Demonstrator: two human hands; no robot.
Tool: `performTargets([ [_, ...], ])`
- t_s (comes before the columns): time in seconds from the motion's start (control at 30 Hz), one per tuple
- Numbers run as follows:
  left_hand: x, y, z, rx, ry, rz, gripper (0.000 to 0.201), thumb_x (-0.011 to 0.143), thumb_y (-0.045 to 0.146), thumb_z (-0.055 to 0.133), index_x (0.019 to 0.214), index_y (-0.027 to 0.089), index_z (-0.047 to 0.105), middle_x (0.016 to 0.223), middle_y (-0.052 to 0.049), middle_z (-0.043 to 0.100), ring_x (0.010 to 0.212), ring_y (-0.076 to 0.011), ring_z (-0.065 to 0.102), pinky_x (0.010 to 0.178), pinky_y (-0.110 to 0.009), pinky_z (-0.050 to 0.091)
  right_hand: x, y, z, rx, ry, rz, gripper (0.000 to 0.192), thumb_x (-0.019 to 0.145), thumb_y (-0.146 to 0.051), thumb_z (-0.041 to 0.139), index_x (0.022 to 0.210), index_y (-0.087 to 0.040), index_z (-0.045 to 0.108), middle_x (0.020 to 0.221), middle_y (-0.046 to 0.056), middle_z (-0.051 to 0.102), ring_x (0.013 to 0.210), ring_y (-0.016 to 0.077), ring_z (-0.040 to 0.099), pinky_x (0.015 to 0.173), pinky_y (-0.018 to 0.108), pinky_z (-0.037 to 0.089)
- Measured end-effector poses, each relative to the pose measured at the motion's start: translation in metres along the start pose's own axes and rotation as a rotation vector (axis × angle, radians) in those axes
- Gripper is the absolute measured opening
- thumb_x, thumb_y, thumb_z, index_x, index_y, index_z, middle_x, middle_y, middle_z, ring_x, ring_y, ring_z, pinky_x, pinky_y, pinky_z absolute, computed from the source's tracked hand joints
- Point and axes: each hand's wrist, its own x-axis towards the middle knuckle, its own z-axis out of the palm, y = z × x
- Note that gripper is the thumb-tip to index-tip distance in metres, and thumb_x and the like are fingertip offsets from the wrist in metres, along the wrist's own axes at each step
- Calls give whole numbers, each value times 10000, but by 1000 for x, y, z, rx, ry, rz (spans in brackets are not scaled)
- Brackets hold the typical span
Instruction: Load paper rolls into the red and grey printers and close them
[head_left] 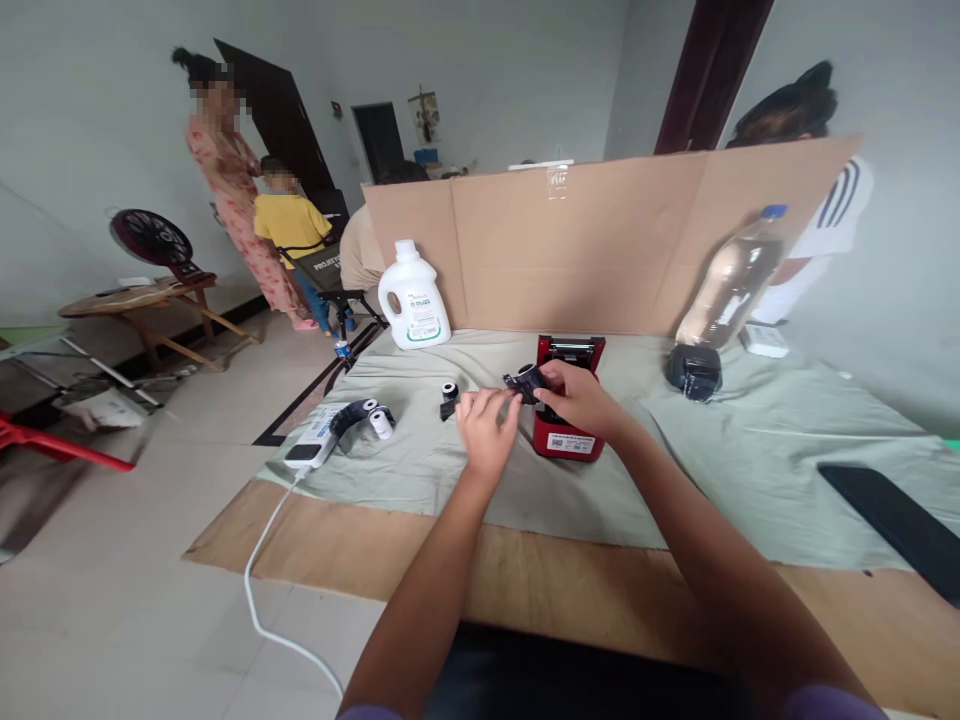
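In front of me, my right hand (581,395) grips a small roll of black strip (526,378) from its right side, fingers closed round it. My left hand (487,425) meets the roll's near left side, its fingertips pinching the dark strip. Just behind and below my right hand stands a red printer-like device (566,443) with its lid up and a label on its front; my hand hides part of its inside. To the left of my hands another small roll (449,392) stands on the cloth with a loose dark end beside it.
Farther left are a white power strip (311,450), a curled dark strip (352,412) and a white roll (381,424). Behind stand a white jug (416,300), a cardboard screen (562,250) and a large clear bottle (731,275). A black wrapped object (694,372) and a dark slab (892,520) lie right. People are beyond.
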Motion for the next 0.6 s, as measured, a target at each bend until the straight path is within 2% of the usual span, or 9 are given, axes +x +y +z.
performTargets([
  [0.17, -1, -3, 5, -400, -67, -179, 231, 939, 329, 594, 994, 184, 766, 958, -73, 758, 873, -186, 663, 811, -318, 505, -7, -2, 15, 104, 3, -22, 158, 847, -214, 569, 999, -179, 593, 988, 78, 713, 928, 215, 666, 832, 355, 496],
  [0.3, -6, -5, 14, -651, -60, -433, 284, 828, 386, 720, 982, 154, 778, 942, -79, 773, 824, -193, 704, 764, -307, 552, -9, 2, 25, 134, 71, -37, 124, 814, -191, 611, 937, -185, 598, 951, 66, 699, 911, 209, 661, 808, 339, 499],
  [0.4, -6, -7, 19, -864, -64, -567, 358, 754, 377, 788, 1023, 141, 767, 974, -84, 777, 854, -201, 720, 824, -331, 571, -11, 3, 30, 98, 73, -84, 126, 805, -166, 619, 929, -185, 628, 934, 57, 690, 873, 195, 652, 788, 327, 498],
  [0.5, -4, -9, 21, -983, -58, -634, 409, 698, 370, 832, 1031, 143, 759, 1003, -85, 774, 899, -209, 725, 886, -355, 570, -13, 5, 31, 80, 35, -114, 227, 802, -134, 609, 1011, -192, 676, 988, 64, 711, 884, 190, 661, 795, 324, 500],
  [0.6, -1, -13, 21, -1007, -11, -700, 481, 641, 402, 869, 1027, 144, 744, 995, -88, 766, 908, -207, 723, 885, -347, 574, -11, 9, 27, 121, 97, -41, 269, 816, -144, 600, 1061, -189, 702, 1013, 74, 732, 892, 192, 678, 772, 315, 506],
])
